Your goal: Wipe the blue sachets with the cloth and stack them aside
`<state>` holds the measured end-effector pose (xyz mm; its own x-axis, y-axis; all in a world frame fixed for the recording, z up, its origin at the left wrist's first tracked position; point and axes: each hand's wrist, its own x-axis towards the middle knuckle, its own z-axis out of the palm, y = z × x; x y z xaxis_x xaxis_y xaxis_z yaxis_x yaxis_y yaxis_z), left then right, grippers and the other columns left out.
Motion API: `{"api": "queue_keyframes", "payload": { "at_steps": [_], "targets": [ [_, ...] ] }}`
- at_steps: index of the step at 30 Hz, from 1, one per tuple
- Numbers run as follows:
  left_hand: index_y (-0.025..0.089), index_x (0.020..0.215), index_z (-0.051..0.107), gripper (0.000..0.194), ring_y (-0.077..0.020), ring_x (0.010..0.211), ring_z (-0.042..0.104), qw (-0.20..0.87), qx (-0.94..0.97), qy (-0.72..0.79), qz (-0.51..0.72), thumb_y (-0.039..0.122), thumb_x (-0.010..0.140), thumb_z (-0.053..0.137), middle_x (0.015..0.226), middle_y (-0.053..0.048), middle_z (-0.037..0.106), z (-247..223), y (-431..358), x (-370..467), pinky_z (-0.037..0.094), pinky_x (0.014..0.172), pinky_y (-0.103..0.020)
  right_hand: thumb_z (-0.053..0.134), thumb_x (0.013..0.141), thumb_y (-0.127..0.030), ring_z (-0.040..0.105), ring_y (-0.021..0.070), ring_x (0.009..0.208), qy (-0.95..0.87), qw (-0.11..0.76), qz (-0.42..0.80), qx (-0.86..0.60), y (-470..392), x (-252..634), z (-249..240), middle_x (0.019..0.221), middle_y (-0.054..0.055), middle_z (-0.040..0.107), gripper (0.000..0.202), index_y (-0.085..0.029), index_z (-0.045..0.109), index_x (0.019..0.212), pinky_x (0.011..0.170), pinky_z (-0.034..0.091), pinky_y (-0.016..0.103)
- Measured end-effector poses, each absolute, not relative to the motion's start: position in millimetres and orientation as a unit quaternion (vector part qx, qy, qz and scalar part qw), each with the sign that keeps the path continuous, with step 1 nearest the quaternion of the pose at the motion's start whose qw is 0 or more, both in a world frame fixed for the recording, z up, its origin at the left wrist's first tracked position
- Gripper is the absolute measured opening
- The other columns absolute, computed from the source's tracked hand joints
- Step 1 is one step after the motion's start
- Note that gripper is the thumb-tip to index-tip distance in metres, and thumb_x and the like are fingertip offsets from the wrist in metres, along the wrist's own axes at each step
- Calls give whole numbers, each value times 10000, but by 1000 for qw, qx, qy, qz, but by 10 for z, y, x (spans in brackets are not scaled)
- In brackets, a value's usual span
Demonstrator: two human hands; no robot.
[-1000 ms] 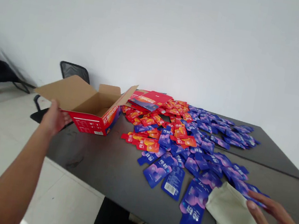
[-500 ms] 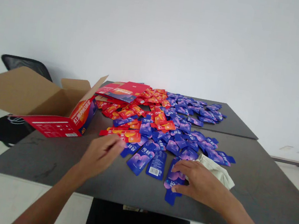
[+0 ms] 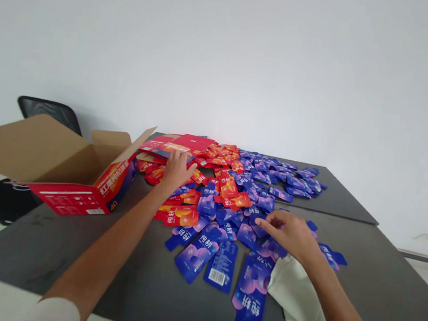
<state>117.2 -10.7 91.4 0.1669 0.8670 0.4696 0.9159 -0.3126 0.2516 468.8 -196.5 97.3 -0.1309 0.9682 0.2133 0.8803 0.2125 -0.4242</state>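
Observation:
My left hand (image 3: 178, 170) reaches over the red-and-orange packets (image 3: 184, 215), its fingertips by the front edge of the flattened red cartons (image 3: 190, 143). Its fingers are bent, with the thumb apart; whether the fingertips touch the carton is unclear. Among the blue packets (image 3: 195, 252) at right hovers my right hand (image 3: 287, 230), fingers curled and thumb apart, nothing visible between them. Close below it lies a blue packet (image 3: 252, 284) with a tab pointing toward me. A pale cloth-like piece (image 3: 293, 290) is partly hidden under my right forearm.
At left stands a red cardboard box (image 3: 72, 197) with its brown flaps spread wide. More blue packets (image 3: 299, 183) are heaped on the far part of the dark table (image 3: 131, 282). Behind the box is a black chair (image 3: 50, 110).
My left hand has moved forward to the flattened cartons. My right hand has lifted off the near blue packet and moved forward over the pile. The view has shifted slightly.

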Motion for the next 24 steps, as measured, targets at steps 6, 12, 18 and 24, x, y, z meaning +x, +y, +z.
{"api": "queue_keyframes", "payload": {
  "at_steps": [6, 12, 18, 24],
  "targets": [
    [79, 1401, 537, 633, -410, 1406, 449, 35, -761, -622, -182, 469, 928, 697, 1470, -258, 524, 925, 698, 881, 371, 1153, -539, 457, 1024, -640, 534, 153, 538, -709, 314, 8, -631, -1866, 4614, 657, 563, -9, 543, 590, -215, 545, 623, 558, 342, 282],
    [174, 1305, 622, 377, -253, 1108, 666, -23, -776, -630, -25, 388, 996, 659, 1305, -103, 641, 854, 1041, 826, 586, 929, -468, 512, 1043, -513, 466, 119, 482, -737, 340, -60, -581, -1970, 4704, 589, 524, -18, 484, 557, -208, 495, 578, 531, 320, 268],
    [176, 1311, 619, 382, -257, 1119, 664, -25, -770, -635, 57, 379, 991, 668, 1312, -106, 638, 949, 1149, 901, 586, 929, -463, 572, 1030, -450, 456, 95, 430, -732, 398, -122, -539, -1973, 4804, 596, 479, -29, 498, 532, -197, 580, 563, 492, 321, 253],
    [175, 1313, 617, 383, -256, 1119, 663, 13, -763, -644, 60, 378, 992, 667, 1313, -108, 637, 965, 1078, 996, 586, 931, -465, 585, 1032, -417, 536, 87, 440, -710, 416, -114, -557, -2002, 4911, 593, 500, -32, 566, 503, -195, 605, 580, 500, 370, 232]
  ]
}}
